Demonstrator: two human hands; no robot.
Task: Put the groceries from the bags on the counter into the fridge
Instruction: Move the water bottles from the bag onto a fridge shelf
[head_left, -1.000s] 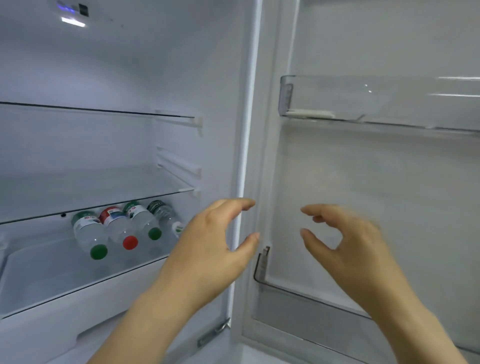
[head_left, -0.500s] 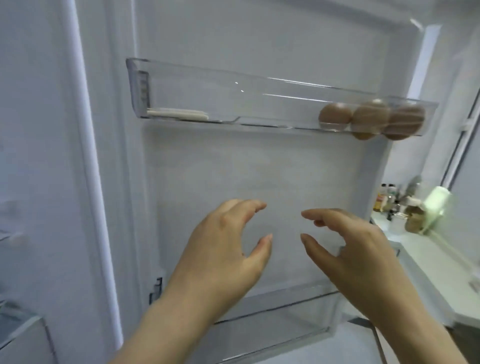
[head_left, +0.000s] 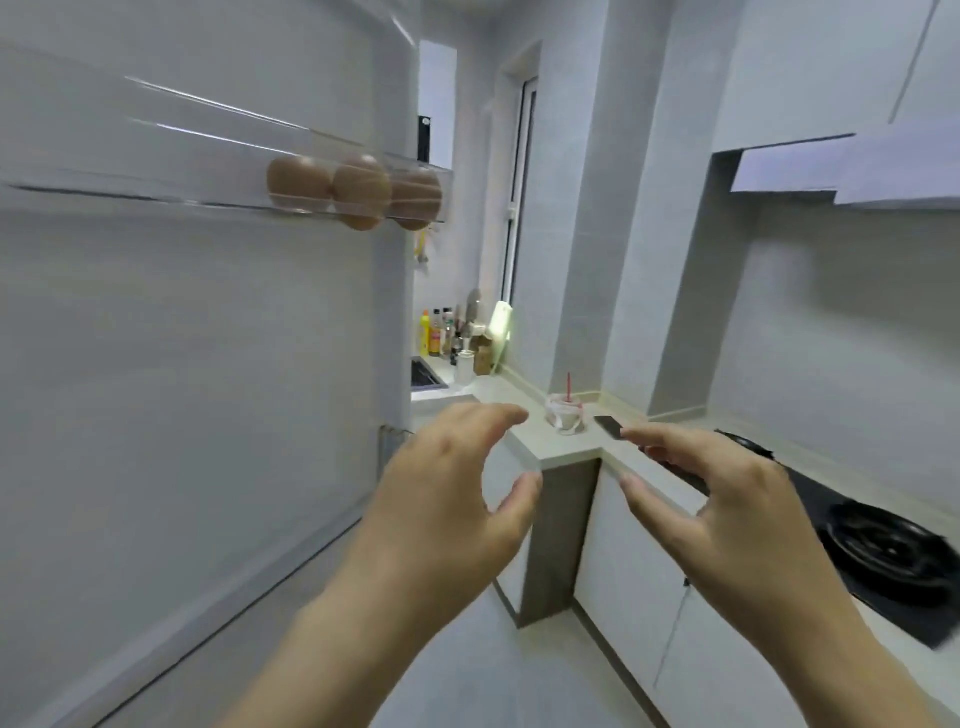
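A narrow kitchen has pale walls (head_left: 841, 332) and a light floor (head_left: 498, 670). A light worktop (head_left: 550, 449) runs along the right side and steps round a corner, above white base cabinets (head_left: 639, 561). A black hob (head_left: 893, 556) is set into it at the right. White wall cabinets (head_left: 810, 67) hang above. At the far end is a tall narrow window (head_left: 519, 208), with bottles (head_left: 441, 332) grouped beside it. The light is cool and even.

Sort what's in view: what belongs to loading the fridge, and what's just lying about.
Job in hand:
open fridge door
its clear door shelf, holding three eggs
left hand and right hand, both empty
counter
bagged cup on it, possibly groceries

Lying about:
phone beside the cup
bottles at the counter's far end
stove burner
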